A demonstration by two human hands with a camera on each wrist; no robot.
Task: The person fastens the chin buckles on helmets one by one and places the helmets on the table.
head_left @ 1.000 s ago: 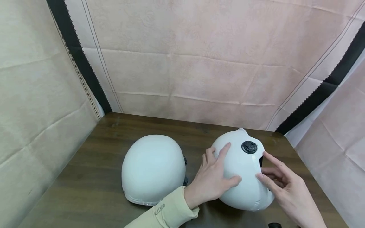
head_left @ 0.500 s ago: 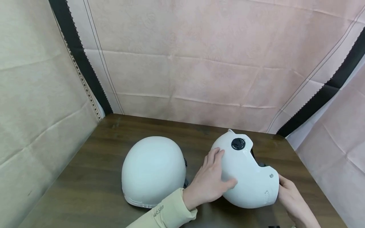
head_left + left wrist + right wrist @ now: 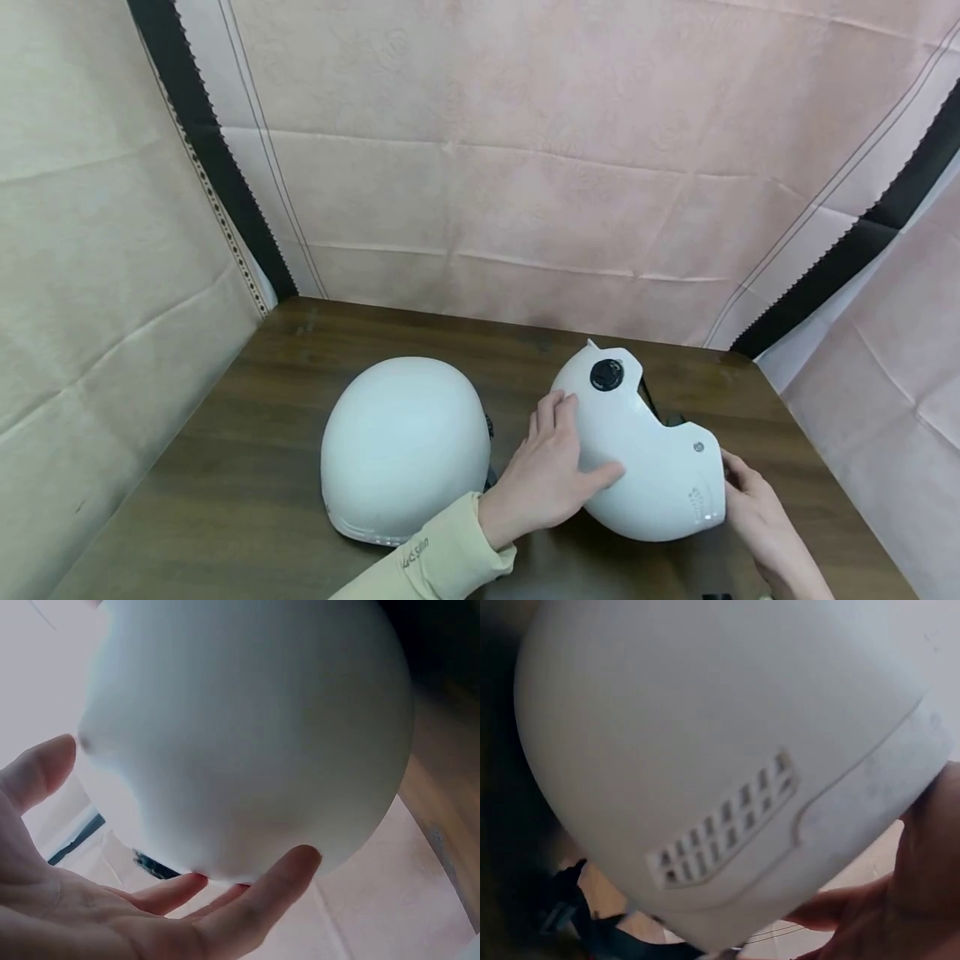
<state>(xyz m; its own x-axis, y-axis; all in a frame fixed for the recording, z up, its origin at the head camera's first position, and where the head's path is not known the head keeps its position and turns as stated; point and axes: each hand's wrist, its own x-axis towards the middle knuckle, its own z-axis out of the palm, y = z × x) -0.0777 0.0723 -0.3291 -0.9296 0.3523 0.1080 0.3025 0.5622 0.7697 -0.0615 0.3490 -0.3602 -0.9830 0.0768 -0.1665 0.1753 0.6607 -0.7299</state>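
A white helmet (image 3: 645, 467) with a round black side knob (image 3: 607, 375) lies tipped on its side at the right of the table. My left hand (image 3: 547, 475) rests on the shell's left side, fingers and thumb spread; the left wrist view shows the fingertips touching the smooth shell (image 3: 247, 750). My right hand (image 3: 761, 508) holds the helmet's right-hand edge, its fingers partly hidden behind the rim. In the right wrist view a vent grille (image 3: 724, 821) and a dark strap (image 3: 600, 930) show on this helmet.
A second white helmet (image 3: 405, 446) sits dome-up to the left, close to my left forearm. Both stand on a dark wooden table (image 3: 247, 475). Pale cloth walls (image 3: 510, 167) enclose its back and sides. A small black piece (image 3: 717, 597) shows at the bottom edge.
The right helmet has turned, bringing its face opening and lower edge into view, and its knob has shifted left. My right hand has moved down to the edge; my left stays on the shell.
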